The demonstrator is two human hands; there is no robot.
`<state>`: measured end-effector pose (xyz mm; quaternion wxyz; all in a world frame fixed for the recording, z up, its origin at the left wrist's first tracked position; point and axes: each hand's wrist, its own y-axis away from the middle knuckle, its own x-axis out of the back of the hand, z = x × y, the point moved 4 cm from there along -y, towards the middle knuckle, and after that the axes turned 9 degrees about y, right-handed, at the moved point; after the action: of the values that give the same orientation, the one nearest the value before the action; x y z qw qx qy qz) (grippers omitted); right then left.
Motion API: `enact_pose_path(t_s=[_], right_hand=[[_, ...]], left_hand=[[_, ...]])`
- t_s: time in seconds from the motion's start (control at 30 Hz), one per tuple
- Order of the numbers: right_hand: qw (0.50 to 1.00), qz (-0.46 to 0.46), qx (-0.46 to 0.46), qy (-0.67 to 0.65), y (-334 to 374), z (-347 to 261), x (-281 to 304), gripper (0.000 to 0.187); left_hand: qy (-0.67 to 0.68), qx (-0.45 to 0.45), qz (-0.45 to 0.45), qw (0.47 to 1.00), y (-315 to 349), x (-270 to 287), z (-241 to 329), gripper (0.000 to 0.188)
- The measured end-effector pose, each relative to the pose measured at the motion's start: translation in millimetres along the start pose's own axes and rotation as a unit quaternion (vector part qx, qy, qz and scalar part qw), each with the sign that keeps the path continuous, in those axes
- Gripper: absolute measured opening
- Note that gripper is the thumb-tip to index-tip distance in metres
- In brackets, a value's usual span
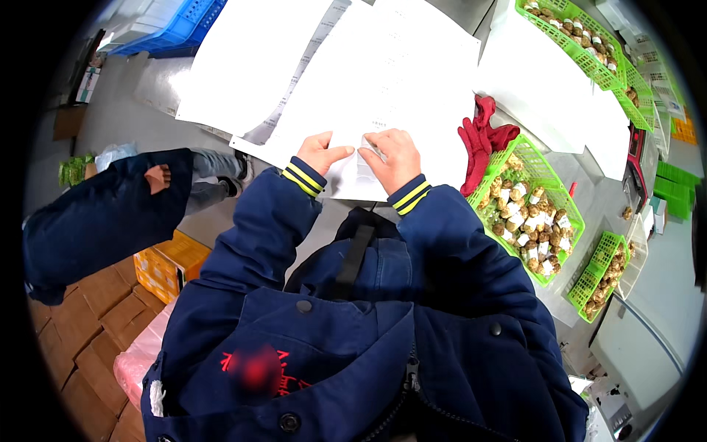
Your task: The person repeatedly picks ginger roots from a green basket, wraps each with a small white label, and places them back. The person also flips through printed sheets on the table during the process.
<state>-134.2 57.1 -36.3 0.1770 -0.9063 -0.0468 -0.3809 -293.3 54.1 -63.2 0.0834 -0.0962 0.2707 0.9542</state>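
Note:
Over the near edge of a large white printed sheet (pixel 434 96), my two hands are close together. My left hand (pixel 321 153) has curled fingers, its thumb stretched toward the right hand; whatever it grips is hidden. My right hand (pixel 396 157) pinches a small whitish see-through strip (pixel 364 168) between thumb and forefinger. The strip hangs in the gap between the hands. Another white sheet (pixel 239 66) lies to the left on the same table. Dark red gloves (pixel 482 140) lie right of my right hand, against a green basket (pixel 546 155) of brown tubers with white paper bands.
More green baskets (pixel 605 264) of tubers stand at the right and far right. A blue crate (pixel 177 29) is at the far left. Another person in a dark coat (pixel 110 217) stands at left, by an orange crate (pixel 158 269) and brown cartons (pixel 88 317).

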Motion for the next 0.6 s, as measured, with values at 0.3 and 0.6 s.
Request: enact_pose_path(t_s=[0.3, 0.6], right_hand=[[0.998, -0.04, -0.032, -0.026, -1, 6, -2, 0.014], [0.999, -0.013, -0.041, -0.023, -1, 6, -2, 0.009]], left_hand=[[-0.011, -0.019, -0.019, 1.0, -3, -3, -6, 0.021], [-0.037, -0.036, -0.008, 0.999, -2, -6, -3, 0.02]])
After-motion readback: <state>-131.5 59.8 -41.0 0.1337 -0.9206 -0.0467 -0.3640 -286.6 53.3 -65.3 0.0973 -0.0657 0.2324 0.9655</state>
